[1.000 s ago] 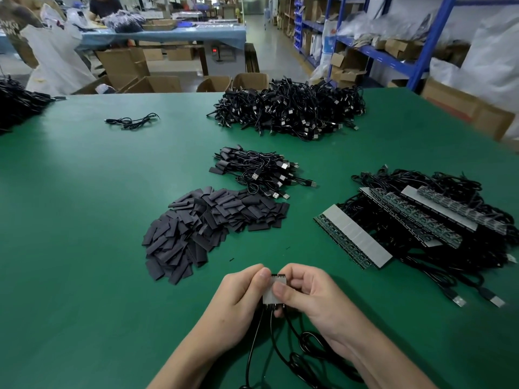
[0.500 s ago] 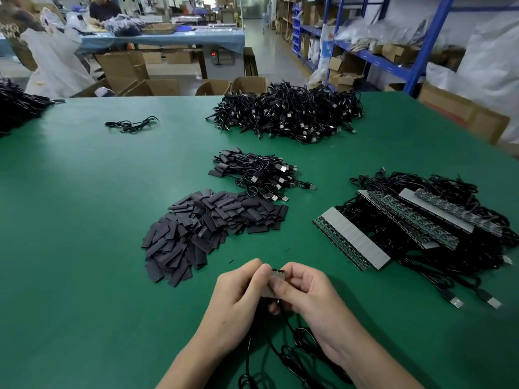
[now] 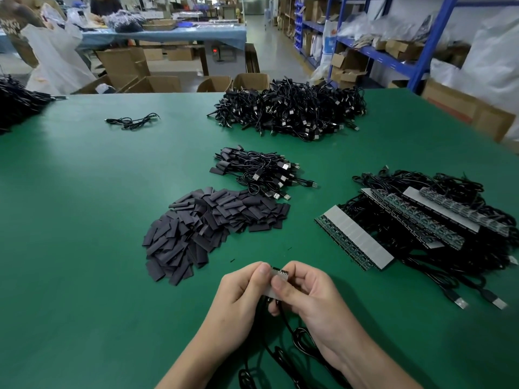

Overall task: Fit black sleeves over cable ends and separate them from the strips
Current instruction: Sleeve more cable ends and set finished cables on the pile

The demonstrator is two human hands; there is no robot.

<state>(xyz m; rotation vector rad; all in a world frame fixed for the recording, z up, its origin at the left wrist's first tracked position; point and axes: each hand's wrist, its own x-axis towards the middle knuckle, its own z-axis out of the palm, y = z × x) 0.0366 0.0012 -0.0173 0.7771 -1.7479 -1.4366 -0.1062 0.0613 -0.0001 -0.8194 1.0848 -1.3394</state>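
**Strip segment [image 3: 278, 278] pinched between two hands over a green worktop [image 3: 84, 248]**

Lower centre of the frame: the left hand [image 3: 240, 294] and the right hand [image 3: 307, 293] meet just above the worktop. Each hand grips the small pale strip segment between its thumb and curled fingers. The left thumb lies at the segment's left edge and the right thumb lies on its face. A dark row of contacts shows along the segment's top edge. Thin black cables [image 3: 289, 329] run down from under the hands and coil on the worktop toward the bottom edge. The fingers hide how the cables join the segment.

Left of centre: a loose heap of flat black sleeves [image 3: 207, 228] lies on the worktop. Just above it in the frame sits a small bundle of sleeved cables [image 3: 261, 175], with sleeves at the left ends and metal plugs at the right.

Upper centre: a large cable pile [image 3: 292, 116] lies near the far edge of the worktop.

Right side: several long strips [image 3: 356, 237], grey-backed with green boards along one edge, rest on a tangle of attached black cable.

Upper left: a single loose cable [image 3: 132, 122] lies apart from the piles. A further dark heap [image 3: 16, 108] sits at the left edge of the frame.

Background: cardboard boxes [image 3: 123, 63] stand beyond the worktop, with blue shelving [image 3: 432, 37] at the upper right.
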